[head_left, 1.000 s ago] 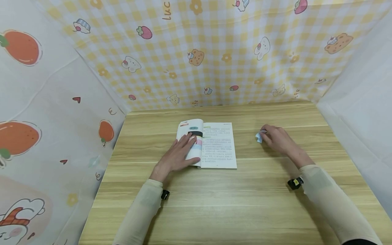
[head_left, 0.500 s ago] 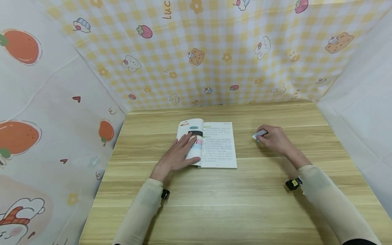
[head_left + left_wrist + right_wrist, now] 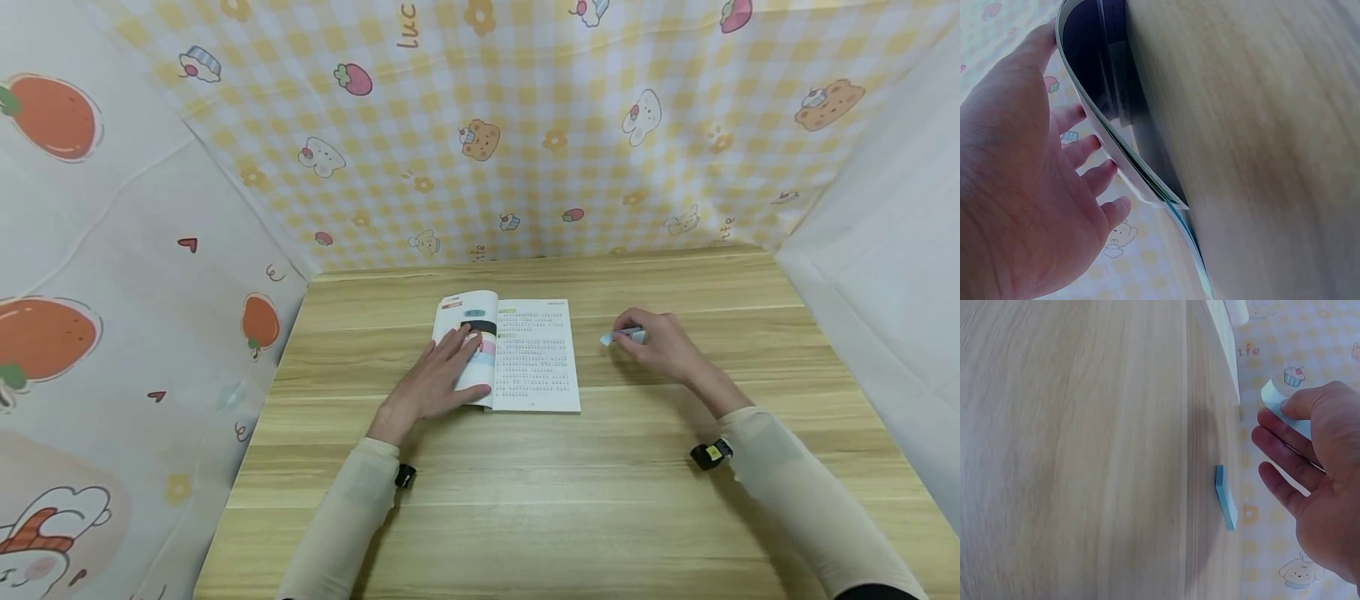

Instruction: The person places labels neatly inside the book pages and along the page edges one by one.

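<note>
An open book [image 3: 534, 358] lies on the wooden table, its right page printed with text. My left hand [image 3: 435, 383] rests with spread fingers on the picture-bearing left page [image 3: 459, 321]; in the left wrist view its fingers touch the curved pages [image 3: 1119, 147]. To the right of the book, my right hand [image 3: 660, 342] pinches a small light-blue sticky note [image 3: 607, 340] between thumb and forefinger. The right wrist view shows the curled paper note [image 3: 1272, 394] held off the table. Below that hand a thin light-blue pad [image 3: 1225, 500] lies on the tabletop.
The wooden table [image 3: 510, 508] runs back to a yellow checked cloth [image 3: 555, 167] hung behind it. White cloth [image 3: 885, 217] hangs at the right, and a printed white cloth [image 3: 150, 225] at the left.
My right hand has moved left toward the book with the sticky note, which now points out to the left of the fingertips. My left hand and the book have stayed still.
</note>
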The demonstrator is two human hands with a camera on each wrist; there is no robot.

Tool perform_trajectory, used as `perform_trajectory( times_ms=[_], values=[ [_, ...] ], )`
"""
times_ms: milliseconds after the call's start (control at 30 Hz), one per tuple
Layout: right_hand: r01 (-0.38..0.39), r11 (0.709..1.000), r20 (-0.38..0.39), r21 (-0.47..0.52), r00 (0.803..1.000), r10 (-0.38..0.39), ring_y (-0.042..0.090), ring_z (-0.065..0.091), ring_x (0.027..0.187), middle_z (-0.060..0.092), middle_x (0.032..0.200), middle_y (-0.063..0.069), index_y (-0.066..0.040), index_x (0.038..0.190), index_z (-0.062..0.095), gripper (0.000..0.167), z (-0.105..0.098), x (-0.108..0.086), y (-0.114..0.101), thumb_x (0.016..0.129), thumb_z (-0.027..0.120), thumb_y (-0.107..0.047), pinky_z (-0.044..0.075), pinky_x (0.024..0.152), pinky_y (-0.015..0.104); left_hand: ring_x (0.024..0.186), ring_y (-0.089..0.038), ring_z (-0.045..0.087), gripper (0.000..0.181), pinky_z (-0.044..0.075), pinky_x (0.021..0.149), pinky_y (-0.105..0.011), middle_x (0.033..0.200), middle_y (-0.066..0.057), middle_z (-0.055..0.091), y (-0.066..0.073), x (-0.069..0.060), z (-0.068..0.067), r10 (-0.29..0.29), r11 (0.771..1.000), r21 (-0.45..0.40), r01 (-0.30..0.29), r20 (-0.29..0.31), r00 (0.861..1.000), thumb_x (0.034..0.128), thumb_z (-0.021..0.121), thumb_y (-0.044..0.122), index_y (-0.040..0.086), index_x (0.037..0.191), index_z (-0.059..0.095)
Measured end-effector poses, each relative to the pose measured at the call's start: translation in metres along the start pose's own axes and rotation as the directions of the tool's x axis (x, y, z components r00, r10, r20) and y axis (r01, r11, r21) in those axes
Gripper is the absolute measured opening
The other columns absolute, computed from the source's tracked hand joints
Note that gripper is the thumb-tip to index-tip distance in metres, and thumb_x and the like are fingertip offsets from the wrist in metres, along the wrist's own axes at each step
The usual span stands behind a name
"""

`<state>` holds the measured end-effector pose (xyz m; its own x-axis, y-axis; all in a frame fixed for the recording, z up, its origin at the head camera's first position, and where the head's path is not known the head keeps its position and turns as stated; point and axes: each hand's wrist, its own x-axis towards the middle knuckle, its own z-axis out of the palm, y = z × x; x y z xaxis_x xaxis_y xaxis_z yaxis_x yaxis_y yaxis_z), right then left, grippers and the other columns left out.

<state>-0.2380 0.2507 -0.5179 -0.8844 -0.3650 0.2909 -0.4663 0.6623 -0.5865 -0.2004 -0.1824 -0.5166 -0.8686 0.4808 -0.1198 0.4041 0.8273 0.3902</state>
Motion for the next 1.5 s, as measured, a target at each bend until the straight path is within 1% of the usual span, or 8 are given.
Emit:
perform_trajectory(
  times_ms=[133, 367, 533, 733, 967, 1067, 1300, 1500],
  values=[
    [0.013, 1.000, -0.011, 0.008, 1.000, -0.013, 0.038, 0.083, 0.098, 0.086, 0.103, 0.015, -0.003, 0.107, 0.079, 0.007, 0.003, 0.001, -0.005, 0.101, 0.080, 0.001, 0.067, 0.085, 0.060, 0.180, -0.038, 0.013, 0.099, 0.015, 0.146, -0.066, 0.193, -0.007, 0.012, 0.000, 0.000, 0.001, 0.001, 1.000, 0.000, -0.001, -0.003, 1.000, 0.1067, 0.064, 0.070, 0.021, 0.182, 0.024],
    [0.085, 0.996, -0.070, 0.016, 0.994, -0.084, 0.031, 0.080, 0.089, 0.084, 0.099, 0.013, -0.003, 0.101, 0.081, 0.011, 0.011, 0.003, -0.011, 0.095, 0.083, 0.006, 0.068, 0.079, 0.050, 0.180, -0.037, 0.012, 0.099, 0.014, 0.146, -0.066, 0.193, -0.007, 0.012, 0.001, -0.001, -0.001, 0.000, 1.000, -0.009, 0.000, -0.006, 1.000, 0.1067, 0.064, 0.070, 0.021, 0.182, 0.024],
    [0.050, 0.998, -0.058, 0.043, 0.997, -0.048, 0.033, 0.082, 0.094, 0.086, 0.106, 0.015, -0.003, 0.109, 0.082, 0.013, 0.017, 0.005, -0.014, 0.097, 0.084, 0.002, 0.067, 0.081, 0.046, 0.180, -0.037, 0.013, 0.099, 0.015, 0.146, -0.066, 0.193, -0.007, 0.011, 0.000, -0.001, 0.000, 0.001, 1.000, -0.001, -0.001, -0.005, 1.000, 0.1067, 0.063, 0.070, 0.021, 0.183, 0.023],
    [0.002, 0.997, -0.016, 0.074, 1.000, -0.001, 0.039, 0.082, 0.107, 0.086, 0.116, 0.019, -0.002, 0.114, 0.082, 0.014, 0.024, 0.005, -0.017, 0.099, 0.083, 0.000, 0.067, 0.093, 0.059, 0.180, -0.037, 0.012, 0.099, 0.015, 0.146, -0.066, 0.194, -0.008, 0.010, -0.001, -0.001, 0.001, 0.009, 0.999, 0.033, -0.009, -0.017, 1.000, 0.1069, 0.062, 0.071, 0.021, 0.183, 0.023],
    [-0.050, 0.993, 0.001, 0.104, 0.999, 0.050, 0.041, 0.081, 0.112, 0.086, 0.118, 0.020, -0.002, 0.115, 0.083, 0.013, 0.031, 0.007, -0.022, 0.103, 0.080, -0.004, 0.066, 0.097, 0.061, 0.180, -0.036, 0.013, 0.099, 0.015, 0.146, -0.065, 0.194, -0.007, 0.010, -0.001, -0.001, 0.002, 0.007, 0.999, 0.047, -0.006, -0.020, 1.000, 0.1067, 0.062, 0.072, 0.022, 0.182, 0.024],
    [-0.068, 0.991, -0.008, 0.111, 0.998, 0.069, 0.039, 0.082, 0.110, 0.086, 0.117, 0.019, -0.002, 0.115, 0.083, 0.013, 0.035, 0.009, -0.023, 0.102, 0.081, -0.004, 0.066, 0.094, 0.054, 0.180, -0.035, 0.013, 0.099, 0.014, 0.146, -0.065, 0.194, -0.007, 0.010, 0.000, -0.001, 0.001, 0.007, 0.999, 0.047, -0.006, -0.020, 1.000, 0.1068, 0.062, 0.072, 0.022, 0.182, 0.023],
    [-0.089, 0.987, -0.032, 0.131, 0.995, 0.094, 0.031, 0.080, 0.097, 0.087, 0.112, 0.019, 0.000, 0.113, 0.084, 0.012, 0.044, 0.011, -0.028, 0.101, 0.082, -0.005, 0.057, 0.081, 0.023, 0.180, -0.035, 0.012, 0.099, 0.014, 0.146, -0.065, 0.194, -0.007, 0.009, -0.001, -0.001, 0.003, 0.011, 0.998, 0.066, -0.010, -0.024, 1.000, 0.1073, 0.061, 0.072, 0.021, 0.183, 0.022],
    [-0.099, 0.984, -0.002, 0.147, 0.995, 0.100, 0.030, 0.081, 0.100, 0.087, 0.116, 0.018, -0.003, 0.115, 0.084, 0.013, 0.051, 0.013, -0.029, 0.104, 0.080, -0.005, 0.058, 0.081, 0.023, 0.181, -0.034, 0.008, 0.097, 0.014, 0.146, -0.065, 0.194, -0.007, 0.007, -0.001, -0.001, 0.005, 0.017, 0.997, 0.080, -0.015, -0.030, 0.999, 0.1084, 0.060, 0.071, 0.022, 0.183, 0.021]
  ],
)
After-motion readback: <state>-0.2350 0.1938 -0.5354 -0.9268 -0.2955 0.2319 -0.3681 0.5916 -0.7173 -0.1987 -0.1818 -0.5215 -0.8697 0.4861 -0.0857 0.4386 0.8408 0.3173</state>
